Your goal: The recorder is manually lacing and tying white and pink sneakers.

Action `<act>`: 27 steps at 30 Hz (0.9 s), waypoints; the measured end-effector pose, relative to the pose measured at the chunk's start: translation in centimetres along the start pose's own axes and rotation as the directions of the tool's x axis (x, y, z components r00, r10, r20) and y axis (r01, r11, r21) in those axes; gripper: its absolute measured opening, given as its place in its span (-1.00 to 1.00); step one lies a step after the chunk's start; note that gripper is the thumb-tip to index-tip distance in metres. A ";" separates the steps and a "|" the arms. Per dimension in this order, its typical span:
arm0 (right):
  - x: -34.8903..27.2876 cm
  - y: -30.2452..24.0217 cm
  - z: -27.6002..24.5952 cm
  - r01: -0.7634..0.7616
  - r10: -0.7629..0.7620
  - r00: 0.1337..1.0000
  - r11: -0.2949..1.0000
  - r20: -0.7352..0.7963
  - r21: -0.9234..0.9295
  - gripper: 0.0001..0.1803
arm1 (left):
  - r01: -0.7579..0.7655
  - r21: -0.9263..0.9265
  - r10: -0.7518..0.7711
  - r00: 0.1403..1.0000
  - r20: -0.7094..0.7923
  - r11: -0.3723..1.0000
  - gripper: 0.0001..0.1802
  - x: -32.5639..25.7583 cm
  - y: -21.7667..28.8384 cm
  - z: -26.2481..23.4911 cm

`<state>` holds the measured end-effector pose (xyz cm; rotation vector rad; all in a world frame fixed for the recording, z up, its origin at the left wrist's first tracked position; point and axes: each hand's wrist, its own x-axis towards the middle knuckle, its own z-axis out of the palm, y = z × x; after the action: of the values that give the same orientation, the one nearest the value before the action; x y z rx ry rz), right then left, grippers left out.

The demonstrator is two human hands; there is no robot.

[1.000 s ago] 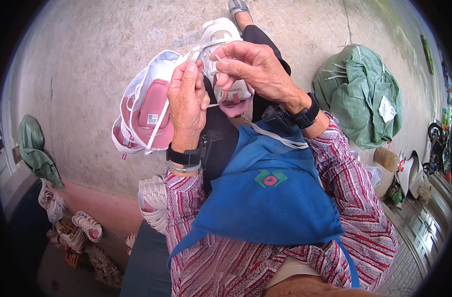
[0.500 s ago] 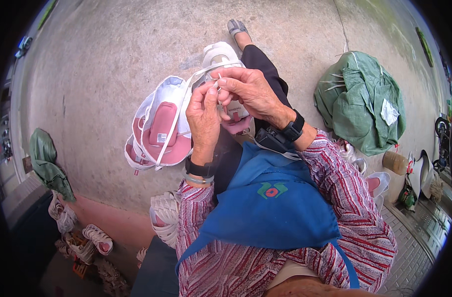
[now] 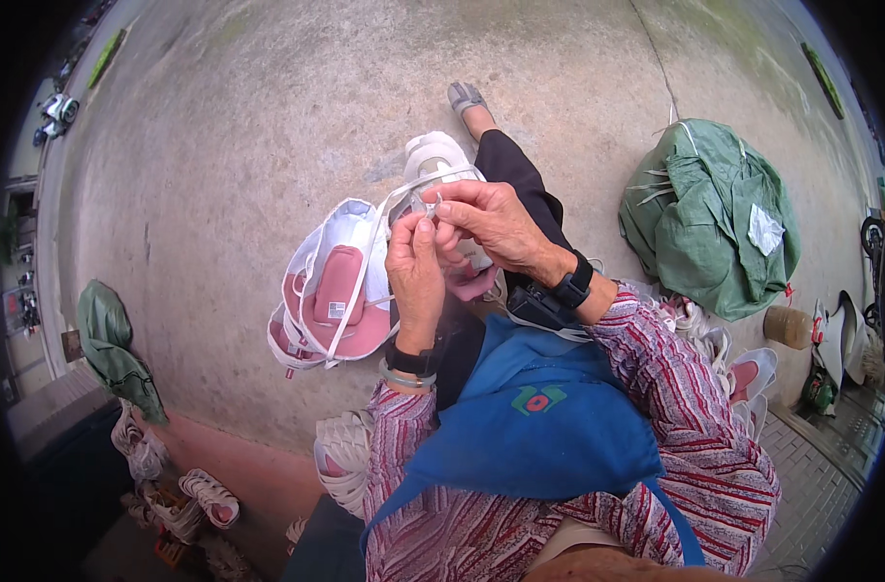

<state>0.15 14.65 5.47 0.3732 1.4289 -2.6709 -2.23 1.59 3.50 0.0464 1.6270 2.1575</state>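
Note:
My left hand [image 3: 416,276] and my right hand [image 3: 505,225] are close together over my lap, fingertips pinched on a thin white lace [image 3: 436,202]. Just beneath them a white shoe [image 3: 436,151] with pink parts rests on my leg, partly covered by my fingers. Left of my left hand hang several white shoe uppers with pink lining [image 3: 365,328], nested together, a pink insole [image 3: 339,276] showing inside. A long white strap [image 3: 363,283] runs from the shoe down across these uppers. Whether the lace passes through an eyelet is hidden by my fingers.
A large green sack [image 3: 709,223] stands on the concrete floor at the right, a smaller green sack [image 3: 117,339] at the left. More white shoes [image 3: 345,456] lie beside my left elbow, others [image 3: 211,497] at lower left. A brown plastic container [image 3: 788,327] is at far right.
The whole view has shifted, so the scene sits slightly lower. Both hands stay pinched together on the lace, with the fingers slightly changed in position.

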 end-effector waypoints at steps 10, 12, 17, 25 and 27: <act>0.5 -0.3 -2.0 0.508 -0.607 0.783 0.497 0.136 -0.703 -0.84 | -0.160 0.446 0.119 0.986 0.118 0.881 -0.67 -0.1 1.4 1.7; 0.2 -1.2 -0.7 0.369 -0.392 0.913 0.683 0.110 -0.631 -0.84 | -0.269 0.571 0.183 0.961 0.205 0.775 -0.65 -0.4 1.8 0.8; -0.2 -4.2 1.3 0.665 -0.653 0.706 0.478 0.274 -0.574 -0.83 | -0.543 0.475 0.420 0.839 0.347 0.693 -0.63 0.6 2.8 1.5; 1.3 -3.9 -1.2 0.506 -0.603 0.785 0.490 0.143 -0.710 -0.79 | -0.581 -0.267 0.639 0.711 0.293 0.769 -0.80 -0.6 22.0 -2.9; 1.7 -2.3 -3.5 0.418 -0.583 0.802 0.387 0.133 -0.822 -0.77 | -0.566 -0.456 0.723 0.595 0.351 0.687 -0.86 -1.9 30.1 -6.7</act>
<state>-1.28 18.89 5.01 0.0606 3.0446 -1.8607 -12.02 -11.63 29.60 1.2121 1.0187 2.5668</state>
